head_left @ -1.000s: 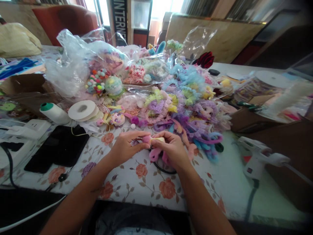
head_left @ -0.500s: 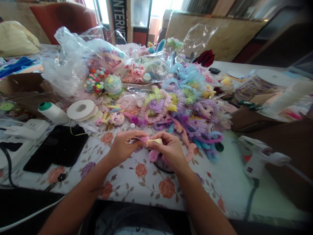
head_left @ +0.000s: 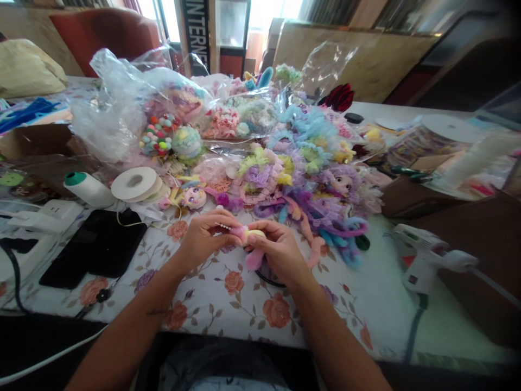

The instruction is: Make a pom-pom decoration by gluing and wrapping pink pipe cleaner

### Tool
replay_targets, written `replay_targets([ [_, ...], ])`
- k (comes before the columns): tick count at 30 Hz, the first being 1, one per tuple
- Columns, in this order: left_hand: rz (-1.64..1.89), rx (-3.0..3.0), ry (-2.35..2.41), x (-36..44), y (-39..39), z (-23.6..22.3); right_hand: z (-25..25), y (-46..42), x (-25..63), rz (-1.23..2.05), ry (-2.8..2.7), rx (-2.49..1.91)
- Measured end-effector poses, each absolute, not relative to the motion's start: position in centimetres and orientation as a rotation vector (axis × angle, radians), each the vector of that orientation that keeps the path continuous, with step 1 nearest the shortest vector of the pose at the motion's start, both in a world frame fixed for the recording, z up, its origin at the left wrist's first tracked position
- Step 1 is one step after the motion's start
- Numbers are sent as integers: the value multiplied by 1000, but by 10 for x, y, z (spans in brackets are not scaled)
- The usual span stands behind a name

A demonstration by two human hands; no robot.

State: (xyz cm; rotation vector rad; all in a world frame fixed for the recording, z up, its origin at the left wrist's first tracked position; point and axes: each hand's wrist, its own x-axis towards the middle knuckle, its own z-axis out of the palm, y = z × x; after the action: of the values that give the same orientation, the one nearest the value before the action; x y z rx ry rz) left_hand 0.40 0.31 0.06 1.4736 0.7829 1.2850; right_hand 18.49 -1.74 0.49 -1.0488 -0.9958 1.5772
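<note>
Between my two hands is a small pink and yellow fabric piece (head_left: 244,233), above the floral tablecloth (head_left: 203,315). My left hand (head_left: 209,233) pinches its pink end, and a short strand of white beads (head_left: 223,226) shows by those fingers. On the yellow end, my right hand (head_left: 277,241) closes thumb against fingers. Just below hangs or lies a fuzzy pink piece (head_left: 254,259), partly hidden by the right hand. A dark curved band (head_left: 268,279) shows under that hand. The exact kind of the held piece is too small to make out.
Behind my hands spreads a heap of pastel ruffles (head_left: 260,174), a doll head (head_left: 342,179) and plastic bags (head_left: 118,98). At left are a ribbon spool (head_left: 136,184), a thread cone (head_left: 87,189) and a black phone (head_left: 95,247). A glue gun (head_left: 423,258) stands at right.
My fingers have shifted slightly on the fabric piece, and its yellow end now sits more covered by the right thumb. The left hand's fingers have straightened a little over the beads.
</note>
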Motion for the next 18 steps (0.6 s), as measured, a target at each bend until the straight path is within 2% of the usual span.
replay_targets([
  [18, 1195, 1497, 784, 2, 4, -2, 2, -16, 186, 1762, -918, -967],
])
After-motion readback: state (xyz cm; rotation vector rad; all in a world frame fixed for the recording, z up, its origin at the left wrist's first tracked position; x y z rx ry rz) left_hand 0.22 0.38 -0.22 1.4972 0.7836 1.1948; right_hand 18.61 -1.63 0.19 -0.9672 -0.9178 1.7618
